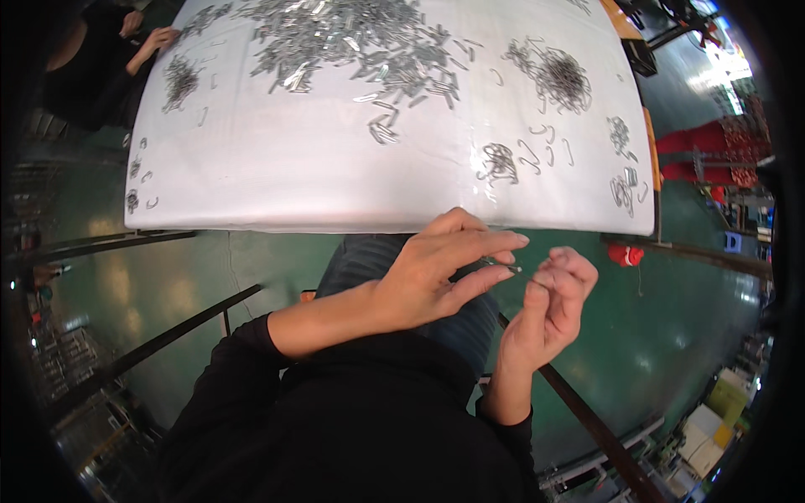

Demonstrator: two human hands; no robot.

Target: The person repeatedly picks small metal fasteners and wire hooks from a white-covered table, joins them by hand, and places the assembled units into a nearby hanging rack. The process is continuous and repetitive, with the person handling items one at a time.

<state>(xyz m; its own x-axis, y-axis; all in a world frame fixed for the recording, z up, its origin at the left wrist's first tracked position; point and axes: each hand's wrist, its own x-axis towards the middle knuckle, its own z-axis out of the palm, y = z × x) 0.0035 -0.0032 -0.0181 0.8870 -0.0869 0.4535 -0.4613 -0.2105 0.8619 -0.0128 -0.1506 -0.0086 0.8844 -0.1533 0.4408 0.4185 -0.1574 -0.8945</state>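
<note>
My left hand is just off the near edge of the table, above my lap. Its thumb and fingers close on a small, thin metal piece, whose tip sticks out toward the right. Facing it, my right hand has its fingers curled in and the thumb pressed toward them. What that hand pinches is too small to make out. On the white tabletop a large heap of flat metal clips lies at the far middle. Bent wire hooks lie in a tangled pile at the right and a smaller pile nearer me.
More small wire piles sit along the table's right edge, and others at its left. A person's hand rests at the far left corner. A person in red is beyond the right side. Dark metal bars run beside me.
</note>
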